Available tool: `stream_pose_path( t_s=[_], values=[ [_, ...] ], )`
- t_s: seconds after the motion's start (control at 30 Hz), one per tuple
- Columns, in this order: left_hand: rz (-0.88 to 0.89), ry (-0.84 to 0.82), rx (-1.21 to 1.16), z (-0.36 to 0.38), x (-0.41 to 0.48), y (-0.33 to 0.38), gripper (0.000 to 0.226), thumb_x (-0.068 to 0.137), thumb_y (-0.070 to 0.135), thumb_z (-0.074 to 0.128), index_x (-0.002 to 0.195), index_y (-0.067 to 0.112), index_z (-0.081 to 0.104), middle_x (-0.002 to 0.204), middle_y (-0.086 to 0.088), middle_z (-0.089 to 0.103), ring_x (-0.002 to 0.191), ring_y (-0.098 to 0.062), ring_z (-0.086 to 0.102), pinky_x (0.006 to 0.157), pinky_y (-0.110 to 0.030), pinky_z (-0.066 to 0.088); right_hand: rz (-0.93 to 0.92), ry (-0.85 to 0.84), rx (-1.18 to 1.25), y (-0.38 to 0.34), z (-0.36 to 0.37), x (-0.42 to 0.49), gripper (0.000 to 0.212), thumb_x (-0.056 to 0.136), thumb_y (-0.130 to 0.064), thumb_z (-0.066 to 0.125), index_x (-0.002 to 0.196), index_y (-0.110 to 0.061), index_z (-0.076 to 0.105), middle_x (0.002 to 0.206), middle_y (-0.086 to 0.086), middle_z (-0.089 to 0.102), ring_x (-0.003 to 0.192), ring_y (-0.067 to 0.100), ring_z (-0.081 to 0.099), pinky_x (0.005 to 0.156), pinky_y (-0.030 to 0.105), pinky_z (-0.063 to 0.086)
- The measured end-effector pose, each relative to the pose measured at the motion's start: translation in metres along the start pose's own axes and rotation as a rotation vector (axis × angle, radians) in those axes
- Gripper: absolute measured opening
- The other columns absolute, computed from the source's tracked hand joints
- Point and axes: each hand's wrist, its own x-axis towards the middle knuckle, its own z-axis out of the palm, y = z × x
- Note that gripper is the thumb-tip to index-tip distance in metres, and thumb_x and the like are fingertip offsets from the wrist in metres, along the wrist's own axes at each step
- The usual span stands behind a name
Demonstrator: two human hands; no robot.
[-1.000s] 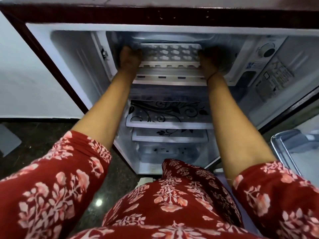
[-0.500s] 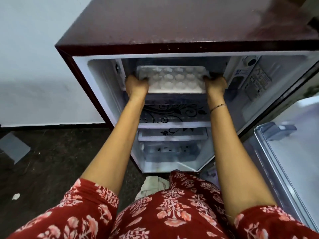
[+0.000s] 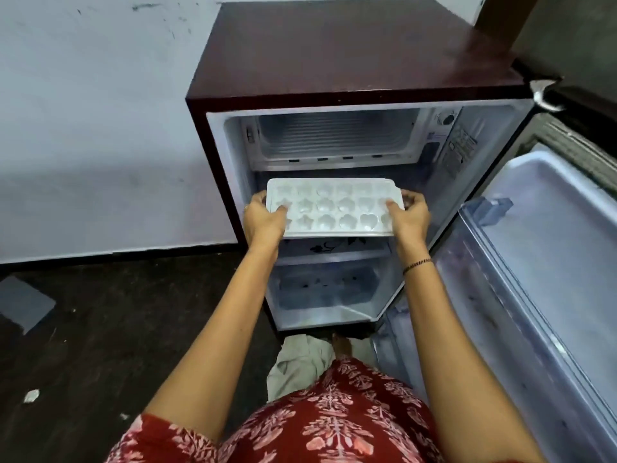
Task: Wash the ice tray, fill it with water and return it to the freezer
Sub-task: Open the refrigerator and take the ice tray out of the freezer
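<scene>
Tray (image 3: pixel 334 208) out of freezer (image 3: pixel 334 138), left hand (image 3: pixel 265 222) and right hand (image 3: pixel 409 217) fingers clamped on its ends — washing, filling, return outstanding.

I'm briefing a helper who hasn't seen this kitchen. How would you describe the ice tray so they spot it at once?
Find the small dark red fridge with its door open. In front of its shelves, below the freezer box, the left hand and right hand hold a flat white ice tray, the only thing with star and heart moulds.

One white ice tray (image 3: pixel 334 208) at centre frame, three rows of moulds. Two hands: left hand (image 3: pixel 263 222), right hand (image 3: pixel 409 217). One open fridge (image 3: pixel 350 61), one door (image 3: pixel 547 262) at right.
</scene>
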Motion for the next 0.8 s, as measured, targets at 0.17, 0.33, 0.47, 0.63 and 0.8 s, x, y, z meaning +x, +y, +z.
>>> stream_pose_path(
  t_s=[0.17,0.33,0.47,0.63,0.8],
  values=[
    [-0.041,-0.026,0.048,-0.028,-0.036,-0.021,0.044,0.079,0.020,0.070,0.120,0.018,0.055,0.116,-0.001,0.065,0.099,-0.020,0.064,0.088,-0.041,0.054,0.046,0.008,0.020,0.018,-0.024,-0.052,0.032,0.085,-0.013,0.066,0.114,-0.005,0.055,0.099,0.001,0.057,0.089,0.014,0.055,0.071,0.021,0.047],
    [-0.026,-0.056,0.075,-0.042,-0.070,-0.041,0.041,0.080,0.018,0.069,0.119,0.018,0.055,0.111,-0.004,0.065,0.094,-0.022,0.064,0.084,-0.043,0.055,0.080,0.020,-0.019,0.032,-0.051,-0.090,0.033,0.084,-0.011,0.068,0.113,-0.003,0.055,0.095,0.003,0.058,0.086,0.016,0.055,0.074,0.025,0.044],
    [-0.041,-0.066,0.112,-0.054,-0.097,-0.053,0.042,0.080,0.021,0.070,0.119,0.018,0.055,0.109,-0.004,0.066,0.092,-0.022,0.065,0.083,-0.043,0.055,0.068,-0.003,-0.022,0.044,-0.074,-0.116,0.032,0.082,-0.012,0.070,0.110,-0.004,0.056,0.094,0.005,0.060,0.084,0.017,0.057,0.074,0.028,0.047],
    [-0.045,-0.053,0.164,-0.069,-0.130,-0.066,0.044,0.081,0.021,0.071,0.122,0.015,0.058,0.108,-0.004,0.066,0.096,-0.023,0.064,0.086,-0.041,0.053,0.091,-0.050,-0.037,0.062,-0.102,-0.137,0.031,0.077,-0.016,0.075,0.101,-0.013,0.056,0.094,0.005,0.064,0.084,0.021,0.062,0.080,0.040,0.055],
    [-0.045,-0.040,0.199,-0.075,-0.173,-0.071,0.042,0.079,0.022,0.072,0.119,0.014,0.061,0.107,-0.004,0.066,0.095,-0.023,0.063,0.085,-0.041,0.054,0.117,-0.064,-0.046,0.078,-0.142,-0.164,0.036,0.073,-0.017,0.080,0.100,-0.012,0.057,0.093,0.007,0.067,0.086,0.025,0.065,0.080,0.041,0.055]
  ],
)
